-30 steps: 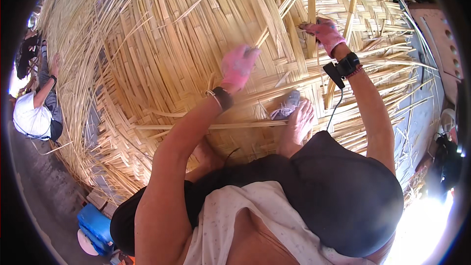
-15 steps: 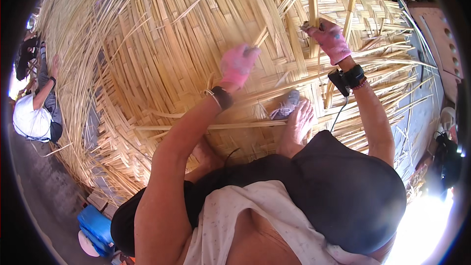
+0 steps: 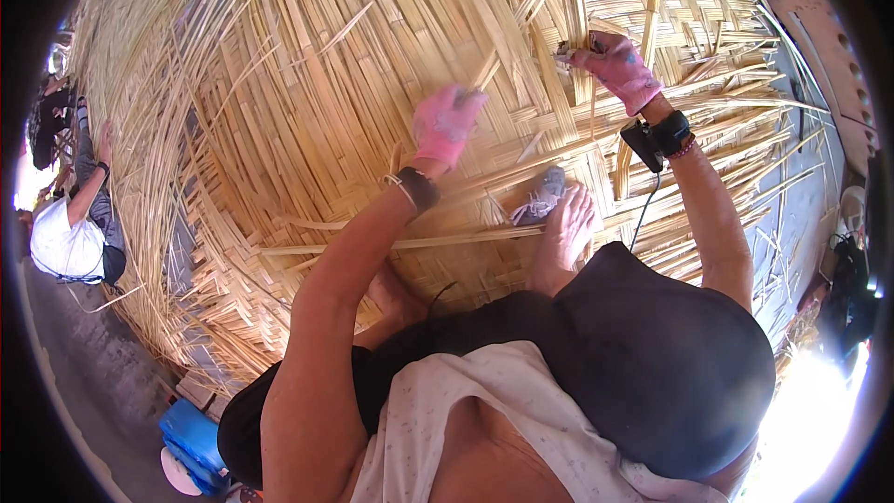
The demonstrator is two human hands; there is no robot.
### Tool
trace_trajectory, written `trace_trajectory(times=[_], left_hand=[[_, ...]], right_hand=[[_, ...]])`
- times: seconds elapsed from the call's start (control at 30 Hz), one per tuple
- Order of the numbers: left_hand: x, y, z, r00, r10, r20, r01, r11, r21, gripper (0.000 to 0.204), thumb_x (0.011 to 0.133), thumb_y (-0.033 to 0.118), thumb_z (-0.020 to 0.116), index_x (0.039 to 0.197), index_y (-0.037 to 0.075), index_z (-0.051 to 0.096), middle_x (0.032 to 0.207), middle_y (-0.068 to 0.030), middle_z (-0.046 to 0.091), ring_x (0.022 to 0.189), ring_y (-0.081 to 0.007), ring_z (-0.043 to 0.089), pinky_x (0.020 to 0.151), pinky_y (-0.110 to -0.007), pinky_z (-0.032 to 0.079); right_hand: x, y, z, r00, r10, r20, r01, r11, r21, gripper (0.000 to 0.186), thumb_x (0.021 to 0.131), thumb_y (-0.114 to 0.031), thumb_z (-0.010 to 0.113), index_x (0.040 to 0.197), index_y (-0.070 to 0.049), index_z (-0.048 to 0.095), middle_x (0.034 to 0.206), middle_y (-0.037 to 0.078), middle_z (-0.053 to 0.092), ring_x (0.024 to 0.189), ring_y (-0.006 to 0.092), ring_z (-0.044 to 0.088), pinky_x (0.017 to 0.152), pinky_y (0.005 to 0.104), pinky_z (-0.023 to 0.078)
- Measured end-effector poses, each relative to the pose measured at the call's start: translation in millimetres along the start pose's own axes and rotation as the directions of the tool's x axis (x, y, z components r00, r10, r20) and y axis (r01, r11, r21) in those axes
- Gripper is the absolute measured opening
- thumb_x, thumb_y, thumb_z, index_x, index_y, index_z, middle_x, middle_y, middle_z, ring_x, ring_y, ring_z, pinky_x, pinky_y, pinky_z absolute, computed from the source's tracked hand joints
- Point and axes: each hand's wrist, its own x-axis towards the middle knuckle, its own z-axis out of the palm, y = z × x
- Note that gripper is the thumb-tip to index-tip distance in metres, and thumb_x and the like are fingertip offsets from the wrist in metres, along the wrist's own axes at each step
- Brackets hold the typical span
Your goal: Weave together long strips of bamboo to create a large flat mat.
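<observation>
A large woven mat of pale bamboo strips (image 3: pixel 307 102) spreads under me. My left hand (image 3: pixel 445 123), in a pink glove, presses down on the weave near a loose strip end; whether it grips a strip I cannot tell. My right hand (image 3: pixel 616 65), also pink-gloved, is closed around an upright bamboo strip (image 3: pixel 575 0) that runs up from the weave. A black band with a small box sits on my right wrist (image 3: pixel 663 135). My bare foot (image 3: pixel 563 228) rests on the mat beside a grey cloth (image 3: pixel 538 200).
Another person in a white top (image 3: pixel 65 242) crouches at the mat's left edge. A blue box (image 3: pixel 194 433) lies on the grey ground at lower left. Loose strip ends stick out along the right edge (image 3: pixel 773 121), near a reddish board (image 3: pixel 833 47).
My right hand has shifted slightly left and up along the upright strip. My left hand stays on the weave in about the same place.
</observation>
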Motion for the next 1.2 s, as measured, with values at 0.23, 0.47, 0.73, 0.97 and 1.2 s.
trace_trajectory(times=[0.23,0.47,0.73,0.97,1.2], left_hand=[[2,-4,3,1.0,-0.012,-0.009,0.012,1.0,0.027,0.038,0.075,0.042,0.058,0.073,0.004,0.059,0.069,-0.0177,0.059,0.067,-0.034,0.057,0.062,-0.04,0.043],[1,-12,8,0.997,0.038,-0.071,-0.036,0.999,0.036,0.034,0.073,0.036,0.066,0.072,0.003,0.061,0.059,-0.01,0.056,0.052,-0.0188,0.049,0.053,-0.03,0.041],[47,-36,-25,0.855,-0.347,-0.385,-0.003,0.741,-0.672,0.016,0.077,0.021,0.065,0.075,0.007,0.058,0.061,0.0021,0.051,0.05,-0.011,0.045,0.046,-0.027,0.036],[83,-87,-150,0.638,-0.625,-0.451,-0.154,0.47,-0.869,0.018,0.084,0.023,0.056,0.075,0.008,0.052,0.066,-0.0017,0.051,0.06,-0.0146,0.048,0.056,-0.029,0.038],[61,-81,-192,0.496,-0.769,-0.402,-0.091,0.415,-0.905,0.025,0.084,0.029,0.056,0.081,0.004,0.054,0.074,-0.0059,0.051,0.066,-0.0174,0.049,0.061,-0.029,0.04]], right_hand=[[2,4,-1,1.0,0.01,0.02,-0.011,0.999,0.053,0.025,0.081,-0.016,0.062,0.098,0.002,0.062,0.088,0.007,0.065,0.077,0.0091,0.056,0.072,0.0249,0.046],[4,11,5,0.993,-0.072,-0.09,0.084,0.986,0.144,0.028,0.076,-0.027,0.066,0.08,0.0,0.063,0.059,0.005,0.053,0.054,0.0112,0.048,0.052,0.0285,0.042],[2,5,2,0.999,0.032,0.007,-0.033,0.994,0.102,0.024,0.079,-0.014,0.063,0.098,0.001,0.063,0.087,0.005,0.065,0.078,0.0084,0.056,0.073,0.0233,0.045],[6,10,5,0.955,-0.279,-0.101,0.282,0.959,0.016,0.03,0.074,-0.031,0.069,0.08,-0.002,0.064,0.06,0.002,0.053,0.055,0.0071,0.043,0.052,0.0265,0.04],[17,7,21,0.993,0.016,-0.119,-0.046,0.966,-0.256,0.03,0.078,-0.024,0.061,0.101,-0.006,0.062,0.085,0.01,0.064,0.073,0.018,0.06,0.065,0.0269,0.047]])
